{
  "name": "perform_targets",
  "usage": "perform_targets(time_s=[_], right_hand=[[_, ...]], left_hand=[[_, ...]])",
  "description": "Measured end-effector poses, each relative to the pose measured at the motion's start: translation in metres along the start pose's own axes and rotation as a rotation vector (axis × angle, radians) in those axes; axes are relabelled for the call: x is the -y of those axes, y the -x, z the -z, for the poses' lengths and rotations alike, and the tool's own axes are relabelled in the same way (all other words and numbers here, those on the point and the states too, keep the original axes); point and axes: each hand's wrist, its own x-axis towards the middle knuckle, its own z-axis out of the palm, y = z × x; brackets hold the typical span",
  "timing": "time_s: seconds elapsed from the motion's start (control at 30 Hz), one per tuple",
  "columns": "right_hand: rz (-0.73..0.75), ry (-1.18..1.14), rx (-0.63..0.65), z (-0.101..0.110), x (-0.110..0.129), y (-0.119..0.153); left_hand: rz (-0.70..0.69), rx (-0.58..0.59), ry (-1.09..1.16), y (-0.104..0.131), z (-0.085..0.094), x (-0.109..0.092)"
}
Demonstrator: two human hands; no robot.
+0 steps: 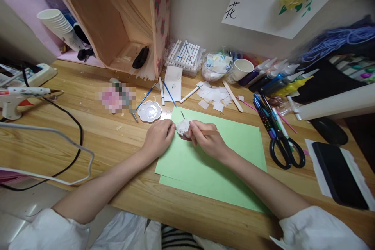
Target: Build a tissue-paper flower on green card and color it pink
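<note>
A small clump of white crumpled paper (183,127) sits near the left edge of the light green sheet (234,172), with a short dark line drawn just above it. My right hand (205,136) is closed in a pinch on a slim wooden craft stick (210,132), its fingertips against the clump's right side. My left hand (159,136) rests at the sheet's left edge with its fingers curled, close to the clump's left side. What lies under those fingers, if anything, is hidden.
Behind the sheet lie white paper scraps (215,93), another craft stick (233,96) and a white palette (149,111). Black-handled scissors (287,152) and a phone (336,175) are on the right. A glue gun (17,99) with cables stands left.
</note>
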Motion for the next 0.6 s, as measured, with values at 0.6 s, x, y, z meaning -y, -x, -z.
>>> perform_targets(time_s=[0.6], right_hand=[[0.239,0.462,-0.343,0.055,-0.061,-0.029]], left_hand=[[0.04,0.007,0.132,0.0,0.003,0.001]])
